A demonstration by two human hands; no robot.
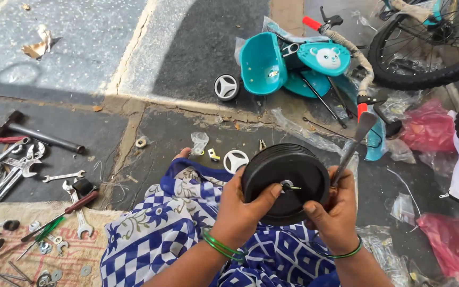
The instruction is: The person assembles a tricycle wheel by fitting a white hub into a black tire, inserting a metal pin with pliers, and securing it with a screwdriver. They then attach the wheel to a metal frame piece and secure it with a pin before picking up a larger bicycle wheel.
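The left hand (240,207) grips a black plastic wheel (285,180) from its left side, thumb laid across the flat face toward the hub, fingers wrapped behind the tread. The right hand (336,212) closes on the wheel's right edge and also holds a flat metal tool (353,146), whose shaft rises up and to the right, its broad tip at the top. The wheel sits above the lap, over a blue-and-white patterned cloth (160,234). Its flat face is turned toward the camera, so the axle line runs roughly toward and away from the viewer, tilted slightly up; a small metal axle end (289,186) shows at the centre. The ribbed tread recedes behind the upper rim.

On the stone floor just beyond lies a small white wheel hub cap (235,160). Farther off rests an overturned teal child's cycle (293,66) with a small white-centred wheel (226,86). To the left, well apart, spanners (6,165), a hammer (33,133) and a red-handled screwdriver (75,204) lie scattered.
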